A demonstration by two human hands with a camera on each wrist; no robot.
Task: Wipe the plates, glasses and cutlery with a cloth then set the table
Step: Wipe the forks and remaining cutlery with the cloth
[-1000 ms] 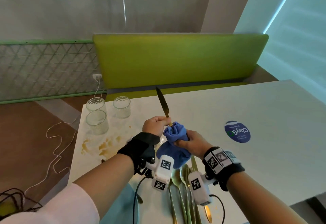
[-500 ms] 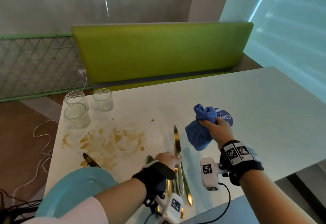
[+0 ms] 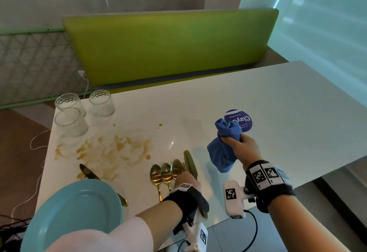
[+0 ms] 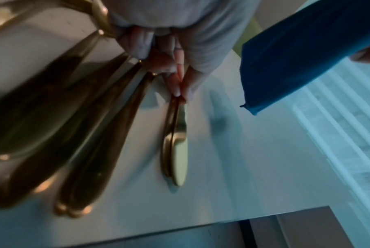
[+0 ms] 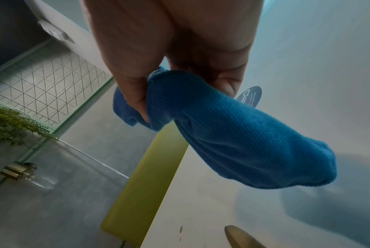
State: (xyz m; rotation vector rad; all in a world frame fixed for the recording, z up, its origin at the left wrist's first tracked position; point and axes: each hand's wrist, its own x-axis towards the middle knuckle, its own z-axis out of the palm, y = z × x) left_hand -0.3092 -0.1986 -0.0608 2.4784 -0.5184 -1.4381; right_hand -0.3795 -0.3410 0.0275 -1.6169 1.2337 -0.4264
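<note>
My left hand (image 3: 185, 177) is low over the row of gold cutlery near the table's front edge. In the left wrist view its thumb and forefinger pinch the handle of a gold knife (image 4: 177, 151), which lies flat on the table. That knife (image 3: 189, 161) is the rightmost piece, beside three spoons (image 3: 165, 173) and a fork (image 3: 180, 166). My right hand (image 3: 241, 144) grips a bunched blue cloth (image 3: 223, 153) in the air to the right of the cutlery. The cloth (image 5: 233, 134) hangs down from my fingers (image 5: 135, 94).
A light blue plate (image 3: 73, 216) sits at the front left corner, with a second knife (image 3: 87, 172) behind it. Brown smears (image 3: 111, 148) cover the table's left part. Three empty glasses (image 3: 69, 121) stand at the back left. A round purple sticker (image 3: 243, 120) lies behind the cloth. A green bench (image 3: 168, 43) stands beyond.
A second ago my left hand held the knife upright against the cloth. It has since brought the knife down flat beside the other cutlery, and my right hand has carried the cloth to the right.
</note>
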